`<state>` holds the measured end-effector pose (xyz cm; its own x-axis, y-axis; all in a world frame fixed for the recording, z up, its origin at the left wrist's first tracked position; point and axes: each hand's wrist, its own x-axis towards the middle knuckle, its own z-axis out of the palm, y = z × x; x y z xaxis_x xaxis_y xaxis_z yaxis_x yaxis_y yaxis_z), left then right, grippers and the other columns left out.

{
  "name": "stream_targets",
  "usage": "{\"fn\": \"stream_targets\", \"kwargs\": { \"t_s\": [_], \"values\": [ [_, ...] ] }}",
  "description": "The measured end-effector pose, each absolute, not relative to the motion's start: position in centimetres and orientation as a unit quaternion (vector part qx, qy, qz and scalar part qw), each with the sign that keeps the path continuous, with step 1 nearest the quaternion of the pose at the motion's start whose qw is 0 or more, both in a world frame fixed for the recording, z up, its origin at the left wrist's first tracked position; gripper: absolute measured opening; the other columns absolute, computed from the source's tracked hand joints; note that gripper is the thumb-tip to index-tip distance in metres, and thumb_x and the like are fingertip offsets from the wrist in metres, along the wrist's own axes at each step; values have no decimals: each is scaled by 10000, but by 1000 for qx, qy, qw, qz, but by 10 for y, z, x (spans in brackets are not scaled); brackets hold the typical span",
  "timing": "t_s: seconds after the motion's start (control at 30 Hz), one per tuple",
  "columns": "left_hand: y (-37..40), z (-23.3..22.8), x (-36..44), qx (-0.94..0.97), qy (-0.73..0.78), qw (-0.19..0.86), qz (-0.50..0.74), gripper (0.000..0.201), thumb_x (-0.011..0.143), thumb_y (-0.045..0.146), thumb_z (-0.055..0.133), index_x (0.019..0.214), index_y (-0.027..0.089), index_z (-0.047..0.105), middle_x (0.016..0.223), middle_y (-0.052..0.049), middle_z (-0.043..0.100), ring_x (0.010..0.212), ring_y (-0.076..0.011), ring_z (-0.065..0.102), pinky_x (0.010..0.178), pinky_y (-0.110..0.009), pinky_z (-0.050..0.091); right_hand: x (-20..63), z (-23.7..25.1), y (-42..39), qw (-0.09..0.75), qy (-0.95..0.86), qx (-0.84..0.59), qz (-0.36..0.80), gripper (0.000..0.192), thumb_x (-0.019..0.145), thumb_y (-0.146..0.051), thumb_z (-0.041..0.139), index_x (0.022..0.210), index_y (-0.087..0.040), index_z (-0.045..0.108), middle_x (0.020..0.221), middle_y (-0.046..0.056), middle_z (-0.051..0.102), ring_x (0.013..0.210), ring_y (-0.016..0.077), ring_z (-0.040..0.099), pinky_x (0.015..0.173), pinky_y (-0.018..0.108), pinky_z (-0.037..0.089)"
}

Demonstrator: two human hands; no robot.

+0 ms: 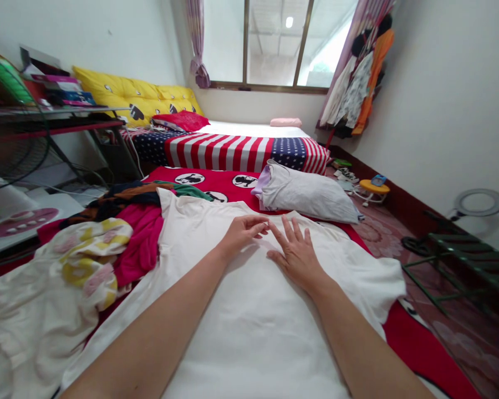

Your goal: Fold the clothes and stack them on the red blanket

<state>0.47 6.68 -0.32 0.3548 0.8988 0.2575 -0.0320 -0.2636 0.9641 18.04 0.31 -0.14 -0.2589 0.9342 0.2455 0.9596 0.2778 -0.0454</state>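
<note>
Head view, hands (270, 244) flat on white shirt (249, 310)

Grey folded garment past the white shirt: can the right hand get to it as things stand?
Probably yes. The right hand lies flat on the white shirt, and the grey folded garment sits just beyond its fingers on the red sheet, with nothing lying between.
</note>
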Motion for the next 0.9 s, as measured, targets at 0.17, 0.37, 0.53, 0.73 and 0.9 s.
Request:
{"fn": "stream_targets", "kwargs": {
  "t_s": [0.17, 0.37, 0.53, 0.73, 0.9],
  "values": [
    [68, -1, -2, 557, 295, 619, 469, 358, 717, 364, 764, 995, 145, 707, 955, -83, 723, 830, -164, 667, 781, -286, 510, 181, -1, 4, 138, -810, -563, -94, 701, 898, -510, 490, 1504, -344, 179, 1602, 81, 38, 1457, 320, -43, 1116, 609, 104],
    [67, 1, -5, 522, 273, 651, 478, 262, 702, 330, 788, 868, 148, 699, 823, -29, 706, 720, -114, 639, 746, -252, 501, 182, 1, 3, 162, -833, -519, -101, 723, 881, -572, 473, 1505, -337, 193, 1603, 83, -2, 1456, 313, -69, 1124, 595, 90],
    [66, 1, -6, 526, 270, 651, 476, 290, 683, 345, 800, 878, 165, 683, 826, -18, 701, 715, -120, 644, 723, -259, 507, 182, 3, 1, 196, -837, -502, -91, 663, 894, -526, 489, 1487, -320, 277, 1604, 73, 14, 1461, 295, -49, 1131, 575, 99],
    [65, 1, -3, 629, 296, 536, 480, 248, 750, 345, 729, 905, 151, 725, 829, -54, 721, 741, -156, 649, 717, -275, 512, 178, 7, -4, 321, -834, -449, 21, 516, 910, -398, 489, 1389, -215, 435, 1563, 71, 250, 1464, 210, 102, 1157, 448, 201],
    [59, 3, 1, 780, 297, 299, 462, 126, 806, 205, 606, 841, 155, 716, 826, -58, 713, 758, -157, 639, 689, -254, 504, 178, 4, -2, 377, -798, -455, 117, 372, 868, -378, 533, 1193, -205, 583, 1503, 97, 372, 1430, 220, 242, 1132, 431, 274]
  ]
}}
